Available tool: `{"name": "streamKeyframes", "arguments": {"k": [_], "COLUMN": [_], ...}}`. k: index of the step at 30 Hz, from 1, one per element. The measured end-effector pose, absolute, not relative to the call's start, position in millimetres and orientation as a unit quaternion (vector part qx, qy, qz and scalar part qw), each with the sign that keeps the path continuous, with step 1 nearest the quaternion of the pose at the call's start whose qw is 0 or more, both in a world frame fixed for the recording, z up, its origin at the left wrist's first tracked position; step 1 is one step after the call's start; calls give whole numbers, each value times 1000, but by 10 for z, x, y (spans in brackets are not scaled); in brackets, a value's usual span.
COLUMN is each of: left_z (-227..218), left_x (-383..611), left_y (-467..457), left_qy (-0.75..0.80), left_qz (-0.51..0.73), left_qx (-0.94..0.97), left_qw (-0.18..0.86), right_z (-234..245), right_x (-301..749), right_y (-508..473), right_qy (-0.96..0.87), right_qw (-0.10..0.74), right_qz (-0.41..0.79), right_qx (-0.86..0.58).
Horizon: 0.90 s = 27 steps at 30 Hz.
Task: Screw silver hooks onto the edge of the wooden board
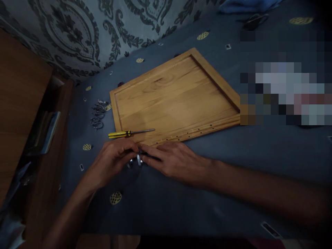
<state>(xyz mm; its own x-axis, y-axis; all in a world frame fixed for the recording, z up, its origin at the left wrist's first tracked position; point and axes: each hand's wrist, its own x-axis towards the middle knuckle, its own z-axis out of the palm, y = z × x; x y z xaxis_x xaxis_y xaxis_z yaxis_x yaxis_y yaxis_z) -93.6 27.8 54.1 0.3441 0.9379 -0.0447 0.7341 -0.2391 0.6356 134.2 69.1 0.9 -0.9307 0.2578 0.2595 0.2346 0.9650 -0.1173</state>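
A framed wooden panel (166, 100) lies at an angle, with small dark holes along its near edge. At its near left corner, my left hand (114, 157) is closed, fingertips pinched on a small shiny curved metal piece (139, 159). From the other side, my right hand (178, 160) reaches in, thumb and forefinger closed on that same piece. Fingers cover much of the metal, so its exact kind is unclear. A yellow-handled screwdriver (120, 134) rests just beyond the left hand, its shaft over the panel.
Several curved metal pieces (97, 114) lie in a cluster left of the panel. A dark blue patterned cloth (181, 207) covers the surface. Wooden furniture with a shelf of books (50, 133) stands at left, a patterned wall (98, 31) behind. A blurred-out patch (285, 79) hides the right side.
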Motion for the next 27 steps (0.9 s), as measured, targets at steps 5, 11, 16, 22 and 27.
{"name": "streamKeyframes", "arguments": {"k": [5, 11, 16, 22, 27], "left_z": [520, 521, 522, 504, 467], "left_x": [-933, -908, -917, -923, -920], "left_y": [281, 286, 291, 290, 284], "left_qy": [543, 556, 573, 577, 587], "left_qz": [193, 201, 187, 195, 222], "left_qx": [760, 743, 734, 724, 698], "left_qw": [301, 312, 313, 323, 345], "right_z": [22, 12, 14, 41, 44], "right_x": [1344, 1358, 1353, 1339, 1350], "right_y": [688, 695, 682, 686, 692], "right_qy": [-983, -981, -980, -982, -983], "right_qw": [127, 146, 149, 135, 131], "right_qz": [39, 43, 33, 30, 22], "right_qx": [-130, -124, -130, -130, -130]}}
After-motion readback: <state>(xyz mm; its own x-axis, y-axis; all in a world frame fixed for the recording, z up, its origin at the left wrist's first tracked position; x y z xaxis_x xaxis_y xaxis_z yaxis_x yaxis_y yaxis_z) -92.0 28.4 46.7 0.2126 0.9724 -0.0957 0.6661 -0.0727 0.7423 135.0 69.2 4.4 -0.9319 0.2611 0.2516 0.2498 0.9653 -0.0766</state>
